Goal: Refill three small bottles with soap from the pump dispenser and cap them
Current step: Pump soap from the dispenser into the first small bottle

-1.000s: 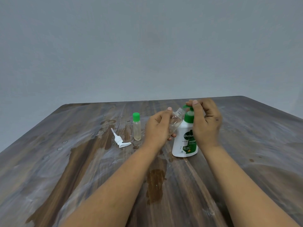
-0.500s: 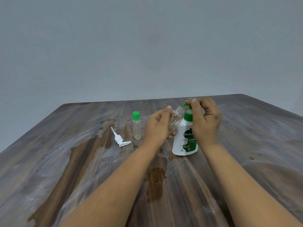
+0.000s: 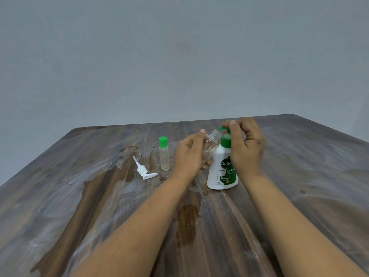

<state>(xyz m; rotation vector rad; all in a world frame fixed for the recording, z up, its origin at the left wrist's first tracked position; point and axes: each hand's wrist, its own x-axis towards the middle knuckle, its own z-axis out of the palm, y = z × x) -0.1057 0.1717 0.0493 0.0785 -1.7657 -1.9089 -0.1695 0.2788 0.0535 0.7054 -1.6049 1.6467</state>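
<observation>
Little has moved: left hand (image 3: 191,152) still tilts the clear uncapped small bottle (image 3: 209,147) under the spout to catch soap; right hand (image 3: 244,144), fingers curled, presses the white green-topped pump dispenser (image 3: 222,172).

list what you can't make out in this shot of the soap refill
Head view:
- Pump dispenser nozzle: covered by the right hand, so any soap flow is unseen.
- Open clear bottle: fill level unreadable, wrapped by the left hand.
- Third small bottle: not visible.
- Label's small print: too small.

Two bare forearms and hands

The left hand (image 3: 190,151) and right hand (image 3: 246,145) wear nothing: no sleeves, rings or watch showing.
</observation>
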